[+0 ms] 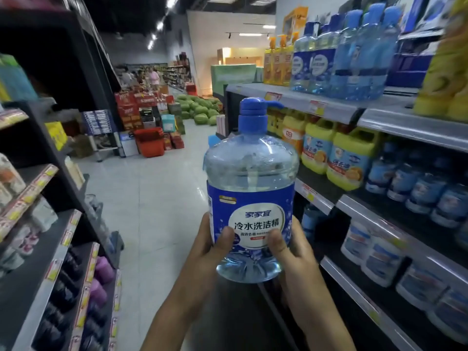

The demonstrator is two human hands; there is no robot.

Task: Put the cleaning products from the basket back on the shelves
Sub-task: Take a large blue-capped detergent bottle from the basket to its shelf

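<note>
A large clear dish-soap bottle (249, 188) with a blue pump top and a blue label is held upright in the middle of the aisle. My left hand (207, 252) grips its lower left side, thumb on the label. My right hand (293, 252) grips the lower right side, thumb also on the label. Several matching blue pump bottles (354, 59) stand on the top right shelf (298, 98). The basket is out of view.
Yellow jugs (336, 155) and blue tubs (417, 193) fill the lower right shelves. Dark shelving (50, 224) with small goods lines the left. The tiled aisle floor (152, 198) runs ahead to red boxes (149, 143), watermelons (200, 110) and distant people (152, 77).
</note>
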